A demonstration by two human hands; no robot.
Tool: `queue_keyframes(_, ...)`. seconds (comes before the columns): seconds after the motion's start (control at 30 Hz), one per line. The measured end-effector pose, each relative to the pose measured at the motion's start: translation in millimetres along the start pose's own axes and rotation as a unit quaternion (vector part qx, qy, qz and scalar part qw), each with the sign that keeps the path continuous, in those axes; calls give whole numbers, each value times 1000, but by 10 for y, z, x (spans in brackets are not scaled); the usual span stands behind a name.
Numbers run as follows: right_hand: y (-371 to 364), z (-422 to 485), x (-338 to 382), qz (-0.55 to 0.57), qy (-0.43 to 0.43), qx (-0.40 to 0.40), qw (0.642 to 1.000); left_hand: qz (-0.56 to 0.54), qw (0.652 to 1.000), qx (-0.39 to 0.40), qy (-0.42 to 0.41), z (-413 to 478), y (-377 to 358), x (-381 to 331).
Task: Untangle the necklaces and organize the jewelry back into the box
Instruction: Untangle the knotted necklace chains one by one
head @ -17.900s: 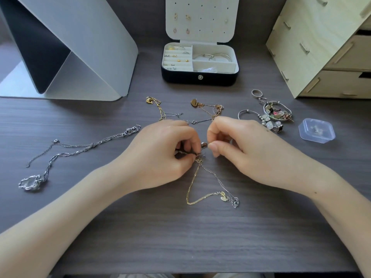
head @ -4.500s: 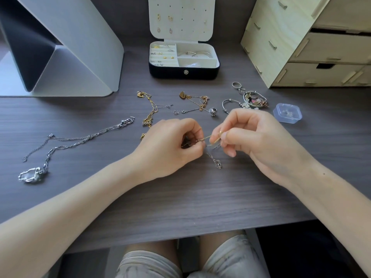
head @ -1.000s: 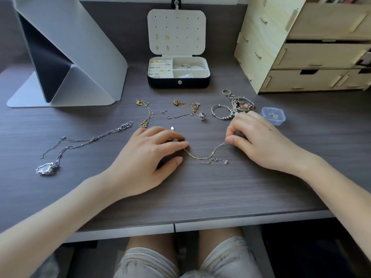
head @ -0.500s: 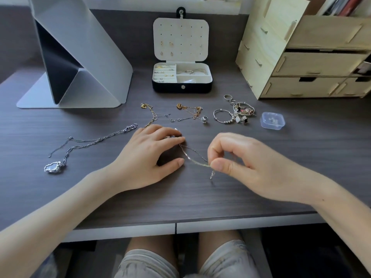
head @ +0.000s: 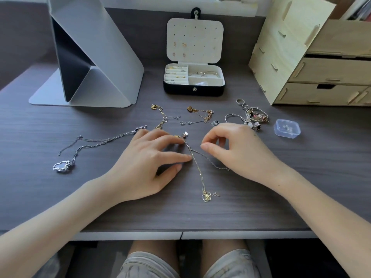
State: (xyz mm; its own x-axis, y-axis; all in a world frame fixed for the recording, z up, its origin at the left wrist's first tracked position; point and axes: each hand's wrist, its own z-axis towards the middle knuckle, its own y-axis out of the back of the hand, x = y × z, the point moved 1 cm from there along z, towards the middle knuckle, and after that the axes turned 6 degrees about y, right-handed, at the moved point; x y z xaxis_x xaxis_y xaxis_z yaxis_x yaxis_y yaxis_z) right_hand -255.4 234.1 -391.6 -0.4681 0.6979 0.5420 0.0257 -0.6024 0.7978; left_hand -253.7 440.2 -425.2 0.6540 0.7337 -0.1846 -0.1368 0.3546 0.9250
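Open jewelry box (head: 193,90) — earrings in small slots, hoops beside; left hand (head: 148,165) flat, pressing tangled chains (head: 200,177); right hand (head: 236,151) loosely curled, holding nothing.

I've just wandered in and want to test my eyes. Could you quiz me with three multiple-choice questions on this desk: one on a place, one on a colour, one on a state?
1. Where is the clear plastic case?
A) in a wooden drawer
B) on the desk, right of the ring and bracelet pile
C) under the grey stand

2. What colour is the jewelry box outside?
A) black
B) red
C) green

3. How is its lid?
A) shut
B) standing open
C) lying detached on the desk

Answers:
1 B, it sits on the desk just right of the pile.
2 A, its front wall is black.
3 B, the lid stands upright behind the open box.
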Motion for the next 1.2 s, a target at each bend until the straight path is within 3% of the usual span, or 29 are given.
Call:
queue_keyframes(0.2,-135,319,-8,-68,-45,68,994,6,999,-28,17,-16,0,11)
queue_keyframes(0.37,-106,375,-53,-44,-72,109,990,11,998,-59,5,76,24,13)
queue_keyframes(0.77,-139,342,-137,15,-97,89,991,-13,998,-42,-32,133,-6,115)
queue_keyframes(1.2,-196,301,-98,-12,-107,66,992,-32,999,-14,-34,104,23,147)
